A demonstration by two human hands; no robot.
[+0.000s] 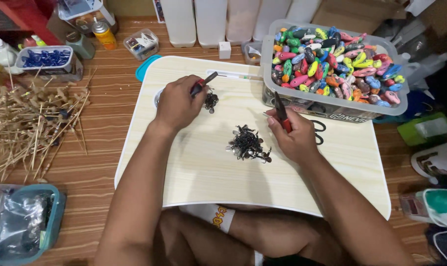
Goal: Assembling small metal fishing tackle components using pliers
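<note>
Resting on a wood-floored room, pale lap desk (208, 182).

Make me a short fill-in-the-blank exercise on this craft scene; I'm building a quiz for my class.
1. Each hand, left hand and right hand, holds red-handled ____.
2. The pile of small dark metal pieces lies on the pale ____ board.
3. The clear bin of colourful lures stands by the ____ hand.

Missing: pliers; wooden; right

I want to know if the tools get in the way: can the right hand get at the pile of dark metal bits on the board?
Probably yes. The right hand holds pliers just beside the pile, with bare board between.
</note>
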